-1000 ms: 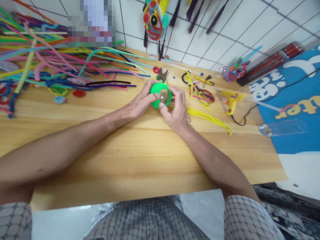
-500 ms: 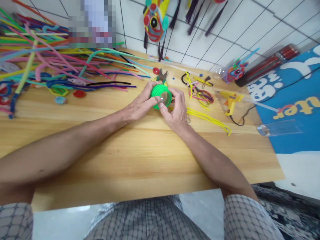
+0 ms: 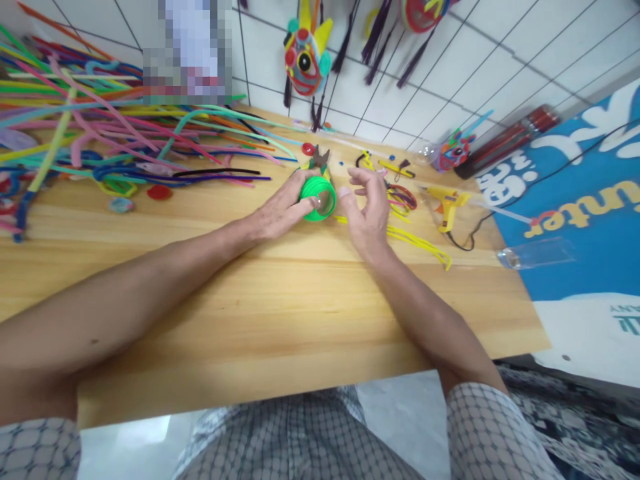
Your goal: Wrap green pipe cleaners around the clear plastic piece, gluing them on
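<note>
My left hand (image 3: 286, 208) is closed on a green ribbed cup-like piece (image 3: 327, 205), round and hollow, its wall made of wound green strands. The thumb reaches over its near rim. My right hand (image 3: 369, 210) is off the piece, just to its right, fingers apart and curved, with nothing visible in them. Pliers (image 3: 320, 160) with dark jaws lie right behind the green piece, their handles partly hidden. Yellow pipe cleaners (image 3: 420, 243) lie to the right of my right hand.
A heap of coloured pipe cleaners (image 3: 125, 133) covers the table's left back. At right are a yellow glue gun (image 3: 447, 203) with its cord, red-handled scissors (image 3: 403, 197), a clear bottle (image 3: 535, 255) and a dark red flask (image 3: 510, 140). A colourful mask (image 3: 306, 63) hangs on the tiled wall.
My right hand has let go of the green piece and moved right, its fingers opening. My left hand still holds the piece, now tilted a little. The view has shifted slightly.
</note>
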`<state>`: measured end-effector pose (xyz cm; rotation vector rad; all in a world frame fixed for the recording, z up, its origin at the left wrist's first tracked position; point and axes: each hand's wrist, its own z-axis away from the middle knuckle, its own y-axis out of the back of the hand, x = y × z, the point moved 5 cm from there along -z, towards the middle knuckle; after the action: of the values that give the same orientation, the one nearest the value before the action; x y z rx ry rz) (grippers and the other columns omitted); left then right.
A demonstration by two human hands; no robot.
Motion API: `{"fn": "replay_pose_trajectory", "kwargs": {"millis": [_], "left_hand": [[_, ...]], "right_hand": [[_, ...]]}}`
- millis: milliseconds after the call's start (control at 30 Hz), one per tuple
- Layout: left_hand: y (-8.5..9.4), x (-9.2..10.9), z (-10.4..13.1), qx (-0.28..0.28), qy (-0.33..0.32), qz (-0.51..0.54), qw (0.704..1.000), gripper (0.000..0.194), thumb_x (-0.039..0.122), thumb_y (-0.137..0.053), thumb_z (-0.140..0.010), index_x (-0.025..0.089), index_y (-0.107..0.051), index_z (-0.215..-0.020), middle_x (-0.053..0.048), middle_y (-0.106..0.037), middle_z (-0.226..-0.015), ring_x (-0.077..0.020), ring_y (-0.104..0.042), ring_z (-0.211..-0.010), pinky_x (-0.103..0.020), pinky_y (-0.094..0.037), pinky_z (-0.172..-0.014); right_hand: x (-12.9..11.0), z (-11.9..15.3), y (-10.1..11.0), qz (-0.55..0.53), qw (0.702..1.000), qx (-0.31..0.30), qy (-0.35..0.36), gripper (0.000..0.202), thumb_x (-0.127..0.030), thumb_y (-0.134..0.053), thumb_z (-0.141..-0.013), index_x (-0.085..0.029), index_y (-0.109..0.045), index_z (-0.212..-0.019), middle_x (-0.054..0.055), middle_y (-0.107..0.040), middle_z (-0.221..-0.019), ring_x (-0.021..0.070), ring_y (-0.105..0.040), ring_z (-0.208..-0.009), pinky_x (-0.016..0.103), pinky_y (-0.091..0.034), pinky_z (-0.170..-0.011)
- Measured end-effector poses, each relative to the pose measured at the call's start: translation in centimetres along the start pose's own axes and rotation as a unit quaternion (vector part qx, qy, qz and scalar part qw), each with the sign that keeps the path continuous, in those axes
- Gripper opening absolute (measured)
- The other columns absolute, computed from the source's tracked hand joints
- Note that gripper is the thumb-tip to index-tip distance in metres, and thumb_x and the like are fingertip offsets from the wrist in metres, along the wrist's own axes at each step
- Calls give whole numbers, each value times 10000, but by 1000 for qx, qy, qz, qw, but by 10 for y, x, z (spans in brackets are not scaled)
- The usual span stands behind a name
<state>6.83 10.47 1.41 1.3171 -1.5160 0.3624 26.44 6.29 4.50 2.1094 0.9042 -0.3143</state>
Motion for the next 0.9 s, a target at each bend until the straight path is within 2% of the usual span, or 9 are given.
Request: {"fn": "replay_pose_trajectory", "kwargs": {"millis": [100,167,300,367,500,600,700,800,900], "left_hand": [[1,-2,-1,2,7,1,1000,545,466,-633,-1028,202,-561,-1499,-141,-628,-1552,-361,-555,-1494,-544,-409,-1331],[1,-4,-2,1,5,2,1000,539,448,-640,-1015,205,-572,-1491,-141,-626,-1555,-356,-555,-1498,-536,-405,-1335],[1,-8,-4,-4,-6,13,1000,544,430,-656,-975,203,-594,-1465,-138,-622,-1554,-344,-554,-1508,-514,-398,-1341],[1,-10,-5,-7,-8,15,1000,545,431,-651,-966,206,-595,-1460,-133,-629,-1539,-335,-567,-1494,-498,-410,-1333],[0,-11,-6,-20,-4,4,1000,551,462,-621,-990,215,-574,-1481,-127,-629,-1520,-319,-581,-1463,-478,-431,-1311],[0,-13,-8,-28,-2,-1,1000,560,489,-629,-988,211,-577,-1471,-129,-616,-1541,-328,-544,-1501,-487,-396,-1341],[1,-14,-9,-40,2,-7,999,568,495,-644,-970,202,-584,-1454,-138,-622,-1542,-348,-539,-1507,-518,-393,-1344],[3,-10,-7,-42,-3,-5,999,568,498,-649,-980,199,-588,-1459,-136,-636,-1536,-348,-577,-1470,-511,-436,-1316],[5,-7,-1,-26,-10,2,1000,555,476,-641,-993,203,-590,-1474,-121,-648,-1534,-335,-589,-1465,-489,-450,-1311]], "right_hand": [[4,-15,24,14,999,-13,-44,327,-533,-576,-1089,-271,-677,-1256,78,-742,-1267,282,-702,-1188,487,-595,-1027],[7,-19,39,39,996,-39,-69,222,-443,-630,-1049,-251,-712,-1126,59,-766,-1143,255,-720,-1081,446,-583,-995],[12,-1,55,145,971,-149,-120,73,-286,-711,-939,-216,-732,-938,49,-776,-972,231,-711,-909,395,-564,-904],[14,17,56,213,944,-202,-147,72,-271,-739,-918,-201,-746,-933,78,-783,-988,249,-710,-936,385,-552,-893],[11,39,48,297,897,-285,-162,173,-302,-674,-1006,-164,-765,-1058,151,-787,-1106,288,-711,-1045,380,-532,-933],[4,36,41,326,870,-340,-145,237,-265,-576,-1064,-131,-769,-1092,210,-778,-1183,322,-716,-1118,384,-513,-946],[-1,29,40,329,844,-401,-139,249,-216,-555,-1054,-112,-781,-1034,241,-790,-1147,330,-742,-1059,372,-500,-881],[0,28,49,290,846,-423,-144,164,-208,-617,-1007,-150,-765,-966,192,-812,-1038,296,-743,-917,346,-472,-780],[2,31,61,178,890,-394,-149,102,-196,-621,-971,-204,-722,-959,76,-796,-889,222,-695,-787,298,-437,-702]]}}
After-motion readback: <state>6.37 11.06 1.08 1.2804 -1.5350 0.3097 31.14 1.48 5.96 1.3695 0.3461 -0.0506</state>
